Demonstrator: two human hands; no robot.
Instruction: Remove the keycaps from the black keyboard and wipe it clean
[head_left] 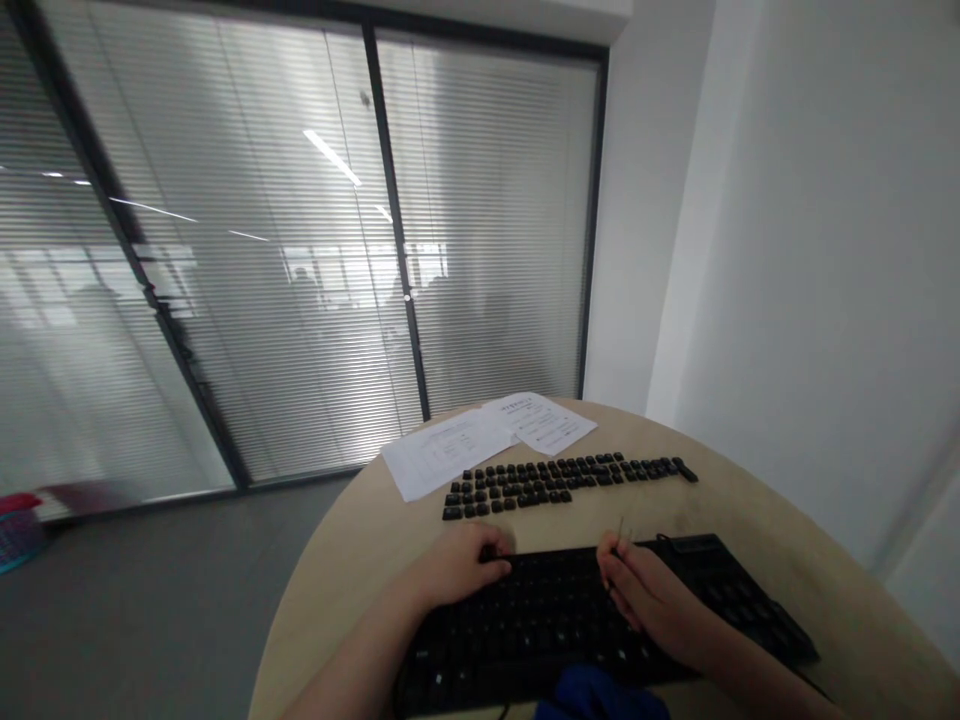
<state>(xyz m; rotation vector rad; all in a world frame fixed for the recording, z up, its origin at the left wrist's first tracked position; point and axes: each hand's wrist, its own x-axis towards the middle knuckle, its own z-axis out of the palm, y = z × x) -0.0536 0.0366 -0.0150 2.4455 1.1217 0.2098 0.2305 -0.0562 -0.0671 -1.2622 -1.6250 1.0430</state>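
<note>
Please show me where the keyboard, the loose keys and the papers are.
keyboard [555, 610], head view, on its middle key rows between the hands.
loose keys [555, 482], head view, on the middle of their rows.
papers [442, 450], head view, on the left sheet.

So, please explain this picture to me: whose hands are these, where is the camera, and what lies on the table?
No machine here. The camera sits on a person's head, looking forward and down, so both bare arms are that person's own. The left hand rests on the far edge of a black keyboard. The right hand pinches a thin pale tool; I cannot tell what it is. Beyond the keyboard, loose black keycaps lie in rows on the round wooden table, then two printed sheets.
</note>
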